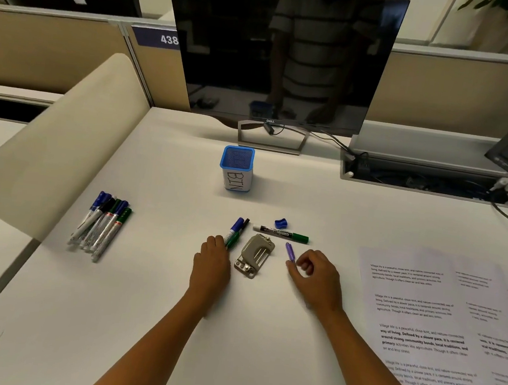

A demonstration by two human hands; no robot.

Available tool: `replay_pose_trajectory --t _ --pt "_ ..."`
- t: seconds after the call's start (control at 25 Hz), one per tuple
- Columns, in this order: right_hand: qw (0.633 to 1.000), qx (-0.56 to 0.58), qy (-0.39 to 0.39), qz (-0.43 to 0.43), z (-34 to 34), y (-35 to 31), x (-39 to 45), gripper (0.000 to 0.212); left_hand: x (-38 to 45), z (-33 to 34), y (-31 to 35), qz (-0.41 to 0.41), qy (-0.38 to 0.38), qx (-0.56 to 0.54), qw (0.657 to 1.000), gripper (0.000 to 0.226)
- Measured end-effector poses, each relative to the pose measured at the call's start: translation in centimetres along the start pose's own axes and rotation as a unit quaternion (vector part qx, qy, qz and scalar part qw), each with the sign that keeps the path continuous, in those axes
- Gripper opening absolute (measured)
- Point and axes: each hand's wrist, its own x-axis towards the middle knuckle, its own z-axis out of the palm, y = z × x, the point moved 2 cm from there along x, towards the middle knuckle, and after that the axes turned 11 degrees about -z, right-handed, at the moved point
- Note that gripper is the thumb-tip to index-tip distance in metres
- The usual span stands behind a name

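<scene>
White desk (140, 306), both hands at centre. At my left hand (212, 260), fingers curled over near end of green marker (233, 239), grasping it; one blue-capped marker (237, 224) and one black marker (245, 222) just beside. At my right hand (316, 274), fingers curled, index tip touching one purple pen (290, 252); cannot tell whether pinched. Between hands: one beige metal punch (254, 255). Beyond: one crosswise marker (283, 233), one blue sharpener (280, 223), one blue bin (236, 168). Far left: heap of six markers (101, 226). Right: printed sheets (422, 304).
</scene>
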Motion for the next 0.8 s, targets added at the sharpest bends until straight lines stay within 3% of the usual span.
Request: replay_pose_trajectory --t 0.32,0.4,0.52,0.6,0.68,0.8 --pt "0.994 -0.029 -0.076 0.071 -0.3 -1.1 -0.3 0.017 -0.1 0.1 0.5 -0.021 -0.003 0.024 0.999 0.026" --pt "0.991 0.015 -0.057 0.118 -0.4 -1.3 -0.4 0.018 -0.3 0.0 0.3 -0.019 -0.011 0.012 1.0 0.024" --pt "0.971 0.141 -0.017 0.192 -0.8 -1.6 -0.4 0.023 -0.3 -0.6 -0.5 -0.049 -0.04 -0.124 0.99 0.029" --pt "0.952 0.208 -0.019 0.223 -0.9 -2.3 -0.3 0.023 -0.2 -1.2 -1.3 -0.069 -0.055 -0.216 0.972 0.033" --pt "0.943 0.228 -0.033 0.239 -0.8 -3.3 -0.2 0.022 -0.1 -1.7 -1.8 -0.086 -0.068 -0.321 0.941 0.023" --pt "0.931 0.252 -0.051 0.259 -0.2 -5.6 0.4 0.019 -1.1 -2.3 -1.0 -0.114 -0.148 -0.51 0.84 0.013"
